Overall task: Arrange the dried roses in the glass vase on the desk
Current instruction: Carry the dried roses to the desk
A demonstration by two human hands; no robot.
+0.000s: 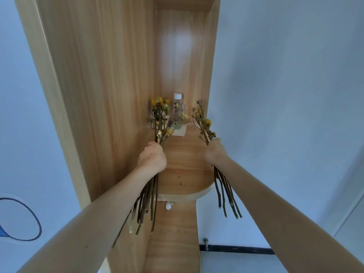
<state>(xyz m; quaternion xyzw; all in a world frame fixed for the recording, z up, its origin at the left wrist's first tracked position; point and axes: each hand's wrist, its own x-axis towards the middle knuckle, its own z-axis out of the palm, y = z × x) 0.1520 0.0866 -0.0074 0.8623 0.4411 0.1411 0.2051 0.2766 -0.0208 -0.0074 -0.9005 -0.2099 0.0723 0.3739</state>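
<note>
My left hand [152,157] grips a thick bunch of dried yellow roses [161,117], heads up and long stems hanging below my fist. A thinner bunch of dried roses [202,123] is held the same way in my right hand [214,151]. Both bunches hover over a narrow wooden shelf [183,174]. At the back of the shelf stands a clear bottle with a white cap [177,106]. A glass vessel seems to stand behind the left bunch, mostly hidden by the flowers.
The shelf sits in a tall wooden niche with side panels [110,85] close on both sides. A pale card [180,131] lies near the bottle. White walls flank the unit, and a blue cable [29,211] loops at the lower left.
</note>
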